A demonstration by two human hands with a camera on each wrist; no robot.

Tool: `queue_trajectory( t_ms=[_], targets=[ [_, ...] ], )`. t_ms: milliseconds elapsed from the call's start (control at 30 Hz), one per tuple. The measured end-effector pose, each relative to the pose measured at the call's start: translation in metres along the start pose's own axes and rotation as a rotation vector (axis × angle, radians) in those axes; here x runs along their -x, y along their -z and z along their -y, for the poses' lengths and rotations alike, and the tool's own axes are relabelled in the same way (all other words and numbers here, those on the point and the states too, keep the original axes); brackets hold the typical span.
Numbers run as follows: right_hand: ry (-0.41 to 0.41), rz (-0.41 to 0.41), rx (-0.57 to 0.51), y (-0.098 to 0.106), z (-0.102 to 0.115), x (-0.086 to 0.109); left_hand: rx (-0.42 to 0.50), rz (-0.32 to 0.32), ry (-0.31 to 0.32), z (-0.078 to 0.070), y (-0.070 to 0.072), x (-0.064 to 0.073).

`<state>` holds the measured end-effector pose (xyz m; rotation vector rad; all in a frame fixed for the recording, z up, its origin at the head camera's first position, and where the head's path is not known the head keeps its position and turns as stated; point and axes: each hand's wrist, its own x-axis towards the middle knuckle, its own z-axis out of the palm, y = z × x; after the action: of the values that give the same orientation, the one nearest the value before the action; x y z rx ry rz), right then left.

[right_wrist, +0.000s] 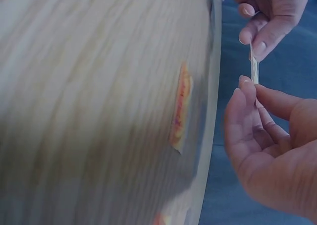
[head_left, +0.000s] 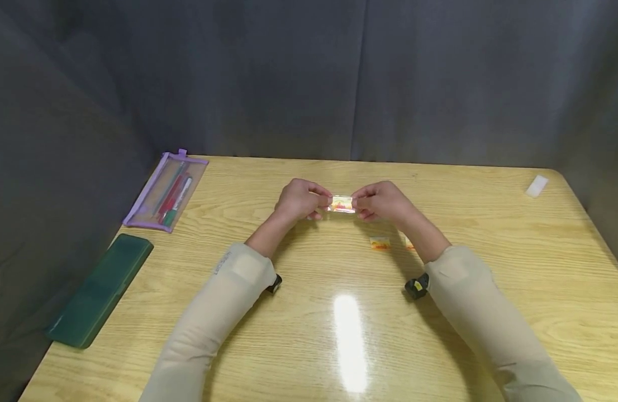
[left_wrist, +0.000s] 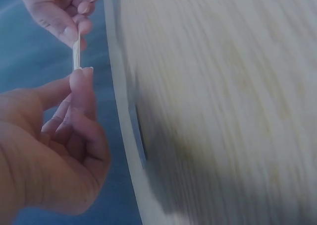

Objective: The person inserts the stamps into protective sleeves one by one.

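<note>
Between my two hands is a small, shiny rectangular piece (head_left: 342, 204) with a yellow and orange print, held above the table. My left hand (head_left: 300, 200) pinches its left end between thumb and fingertips. The right end is pinched the same way by my right hand (head_left: 381, 200). Both wrist views show the piece (left_wrist: 76, 54) edge-on, thin and pale. Below the right hand, a similar orange-yellow printed piece (head_left: 380, 243) lies on the table. Another printed piece (head_left: 408, 243) is partly hidden by the right forearm. A thin flat strip (left_wrist: 137, 131) lies below the left hand, its kind unclear.
A mesh pouch (head_left: 147, 195) with purple edges and several pens inside lies at the back left of the wooden table (head_left: 269, 346). Nearer on that side is a dark green case (head_left: 103, 290). A small white block (head_left: 537, 186) sits at the far right.
</note>
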<state>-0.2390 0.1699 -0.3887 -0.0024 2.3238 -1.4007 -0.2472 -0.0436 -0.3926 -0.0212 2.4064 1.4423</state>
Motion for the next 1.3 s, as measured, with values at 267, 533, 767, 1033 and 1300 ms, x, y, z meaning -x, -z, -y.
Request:
queue_trajectory(
  t_ms=[267, 533, 767, 1033, 1300],
  targets=[
    [-0.03, 0.017, 0.013, -0.004, -0.006, -0.006, -0.098, 0.013, 0.038, 0.008, -0.001, -0.002],
    [-0.001, 0.026, 0.062, -0.004, -0.009, -0.006, -0.176, -0.004, 0.03, 0.012, -0.003, -0.004],
    [-0.011, 0.046, 0.043, -0.006, -0.012, -0.01, -0.17, 0.031, 0.051, 0.011, -0.002, -0.007],
    [-0.008, 0.035, 0.07, -0.006, -0.01, -0.01, -0.187, 0.028, 0.076, 0.012, 0.001, -0.009],
    [-0.009, 0.046, 0.094, -0.006, -0.009, -0.011, -0.19, 0.019, 0.083, 0.013, 0.001, -0.009]
  ],
)
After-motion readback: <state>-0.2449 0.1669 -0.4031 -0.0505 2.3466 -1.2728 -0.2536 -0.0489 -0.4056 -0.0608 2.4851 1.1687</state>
